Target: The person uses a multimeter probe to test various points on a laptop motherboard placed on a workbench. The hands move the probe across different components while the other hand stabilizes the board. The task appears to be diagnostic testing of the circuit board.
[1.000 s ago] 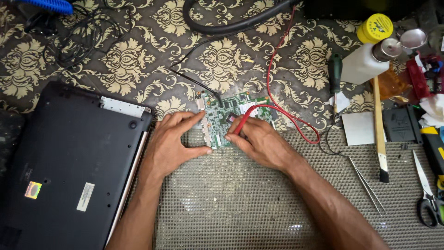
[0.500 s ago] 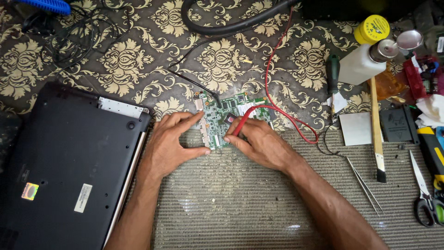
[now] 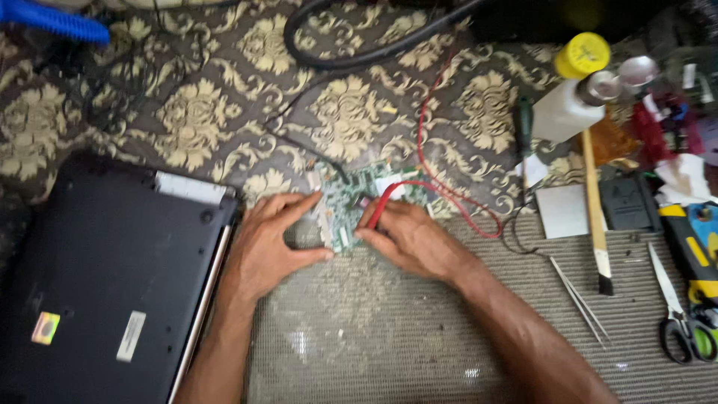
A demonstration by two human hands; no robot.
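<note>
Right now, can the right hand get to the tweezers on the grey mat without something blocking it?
Probably yes. The right hand holds a red probe on the circuit board, and the mat between it and the tweezers lies bare, though the probe must go down first.

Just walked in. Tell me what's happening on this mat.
A person is bent over a green circuit board lying where the grey mat meets the patterned cloth. The left hand steadies the board's left edge with fingers and thumb. The right hand presses a red probe onto it, its red wire looping away. A closed black laptop lies at left; tweezers and scissors at right.
</note>
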